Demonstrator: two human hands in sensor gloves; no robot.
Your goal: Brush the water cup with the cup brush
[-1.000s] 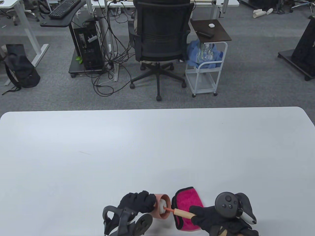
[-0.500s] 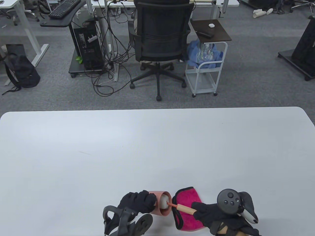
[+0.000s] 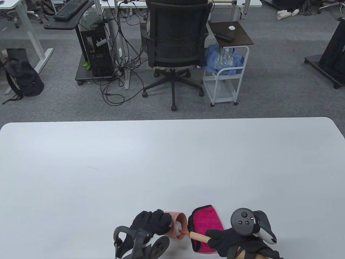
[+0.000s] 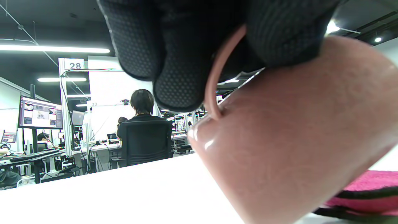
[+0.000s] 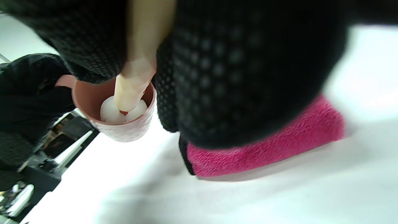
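A: So why's the water cup [image 3: 180,225] tipped sideways?

B: Prob so the mouth is faced toward the cup brush [image 3: 188,234]. Cup's gripped by the left hand [image 3: 151,222] near the table's [image 3: 172,162] front edge; brush handle's clenched in the right hand [image 3: 229,238], white head pushed inside. Pink cloth [image 3: 206,224] is laid just beside, underneath, maybe for drips.

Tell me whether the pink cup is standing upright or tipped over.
Tipped. The left hand holds the pink cup tilted, mouth facing right toward the brush, whose white head sits inside.
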